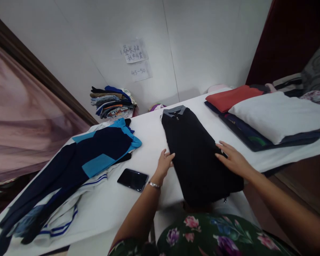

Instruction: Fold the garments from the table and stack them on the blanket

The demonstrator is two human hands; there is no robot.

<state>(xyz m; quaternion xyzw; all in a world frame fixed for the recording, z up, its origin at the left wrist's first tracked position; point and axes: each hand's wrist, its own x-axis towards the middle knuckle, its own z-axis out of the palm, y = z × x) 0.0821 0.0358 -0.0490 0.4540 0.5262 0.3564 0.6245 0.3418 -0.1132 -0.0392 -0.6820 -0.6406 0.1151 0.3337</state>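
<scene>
A black jacket (196, 153) with a grey collar and a small zip pull lies folded lengthwise in front of me, collar away from me. Its lower end reaches the near edge of the white-covered table (149, 138). My left hand (165, 163) grips the jacket's left edge, thumb on top of the cloth. On the opposite edge, my right hand (233, 161) takes hold of the fabric between thumb and fingers. Part of the fingers of both hands is hidden by the cloth.
Left of the jacket lie a black phone (132, 179) and a spread navy and light-blue jacket (104, 145) over other clothes. A stack of folded garments (113, 103) stands behind. Folded clothes with a white top (280, 113) and red one (233, 97) lie right.
</scene>
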